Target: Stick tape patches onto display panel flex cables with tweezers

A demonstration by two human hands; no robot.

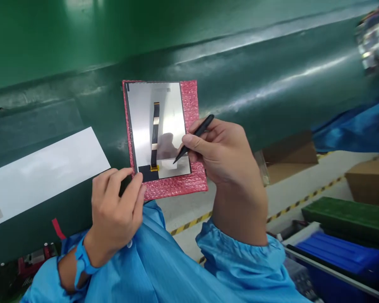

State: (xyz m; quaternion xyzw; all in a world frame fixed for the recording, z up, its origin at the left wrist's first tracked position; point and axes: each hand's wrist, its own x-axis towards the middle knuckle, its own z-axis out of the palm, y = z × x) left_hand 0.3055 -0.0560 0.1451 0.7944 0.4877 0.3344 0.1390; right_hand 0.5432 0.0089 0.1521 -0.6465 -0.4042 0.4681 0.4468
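Note:
In the head view, a display panel (142, 126) lies back side up on a pink bubble-wrap sheet (189, 101). A dark flex cable (155, 130) runs along its silvery back, with yellow tape at the lower end. My left hand (116, 210) has its fingers bent and grips the panel's near left corner, along with the wrap's edge. In my right hand (219, 153) is a pair of black tweezers (196, 136), pinched between thumb and fingers. Their tip points down at a pale rectangular patch (168, 164) on the panel's lower part; whether it touches is unclear.
A white sheet (47, 172) lies on the green-covered table (271, 80) at left. Cardboard boxes (290, 155) and a blue bin (344, 252) stand at lower right. Beyond the table's near edge, yellow-black tape (306, 198) marks the floor. Blue fabric (353, 126) shows at right.

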